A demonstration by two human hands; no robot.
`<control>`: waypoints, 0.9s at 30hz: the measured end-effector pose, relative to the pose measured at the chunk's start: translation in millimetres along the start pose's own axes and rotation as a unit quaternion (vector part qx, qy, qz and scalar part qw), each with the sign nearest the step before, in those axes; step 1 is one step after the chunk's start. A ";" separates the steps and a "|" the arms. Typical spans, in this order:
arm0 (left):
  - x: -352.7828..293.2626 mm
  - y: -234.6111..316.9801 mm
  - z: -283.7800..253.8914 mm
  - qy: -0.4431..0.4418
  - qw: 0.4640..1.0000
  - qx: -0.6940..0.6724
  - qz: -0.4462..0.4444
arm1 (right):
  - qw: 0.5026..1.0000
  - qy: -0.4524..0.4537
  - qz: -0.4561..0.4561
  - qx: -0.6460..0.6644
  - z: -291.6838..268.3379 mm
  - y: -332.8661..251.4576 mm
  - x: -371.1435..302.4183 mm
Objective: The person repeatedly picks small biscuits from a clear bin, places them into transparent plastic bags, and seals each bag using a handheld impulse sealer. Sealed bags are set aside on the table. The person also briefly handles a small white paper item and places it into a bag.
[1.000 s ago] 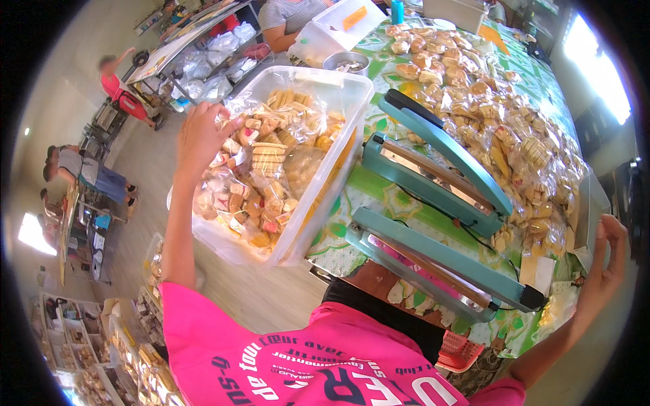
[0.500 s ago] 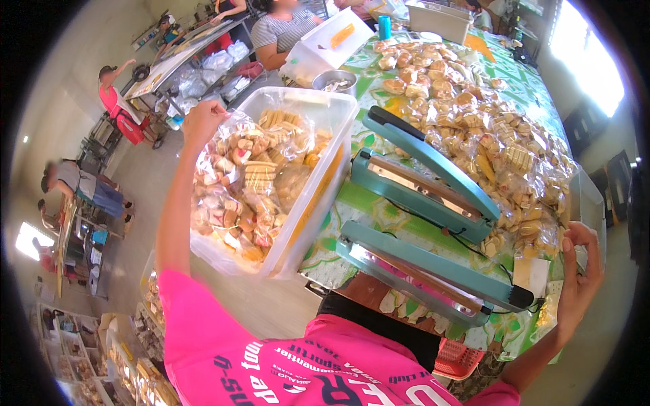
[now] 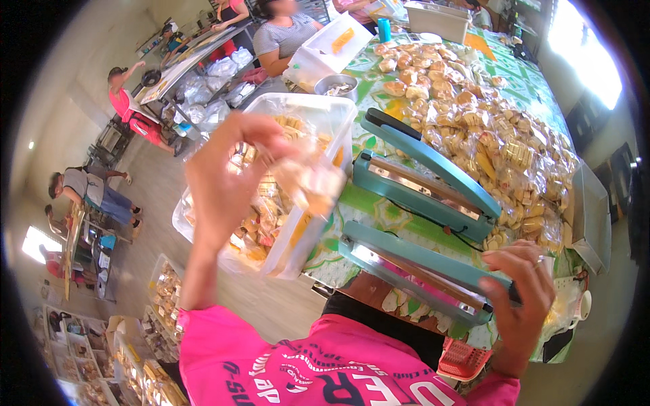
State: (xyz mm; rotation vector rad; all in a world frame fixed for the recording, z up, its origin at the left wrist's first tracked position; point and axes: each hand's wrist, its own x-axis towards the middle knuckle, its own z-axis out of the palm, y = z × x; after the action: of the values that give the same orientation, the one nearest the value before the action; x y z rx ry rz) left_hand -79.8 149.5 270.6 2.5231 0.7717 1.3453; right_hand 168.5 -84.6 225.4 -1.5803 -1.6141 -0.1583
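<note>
My left hand (image 3: 230, 176), smeared by motion, pinches a small clear bag of pale baked pieces (image 3: 315, 183). It hangs over the right side of a translucent plastic tub (image 3: 325, 101), which is filled with similar bags of biscuits and bread. My right hand (image 3: 521, 291) curls around the black-tipped arm end of the nearer teal bag sealer (image 3: 420, 264), with the thumb on the near side and fingers on the far side. A second teal bag sealer (image 3: 433, 176) stands just behind it, its arm raised.
A large pile of bagged bread (image 3: 501, 142) covers the right of the green patterned table (image 3: 359, 203). A metal bowl (image 3: 336, 86) and a white box (image 3: 332, 44) stand behind the tub. A red basket (image 3: 464, 358) sits below the table. A co-worker in stripes (image 3: 284, 34) sits opposite.
My left hand has moved right and nearer from the tub's far left side, now with a bag in it. My right hand has come left from the table's edge onto the nearer sealer's arm.
</note>
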 end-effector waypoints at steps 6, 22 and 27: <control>-33.8 55.8 42.7 -0.138 0.958 -0.178 0.180 | 0.996 -0.001 -0.085 0.034 22.7 -18.7 2.4; -79.7 61.7 83.6 -0.053 0.948 -0.286 0.134 | 0.998 -0.039 -0.022 0.048 18.6 9.2 -18.7; -79.2 59.9 86.2 -0.059 0.939 -0.302 0.155 | 0.997 -0.006 0.009 0.073 19.7 -1.4 -12.1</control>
State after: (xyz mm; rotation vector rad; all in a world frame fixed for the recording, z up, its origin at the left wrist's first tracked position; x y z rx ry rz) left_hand -24.2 64.4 187.2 2.2356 -0.0783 1.2487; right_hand 156.1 -81.9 206.0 -1.4854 -1.5824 -0.0200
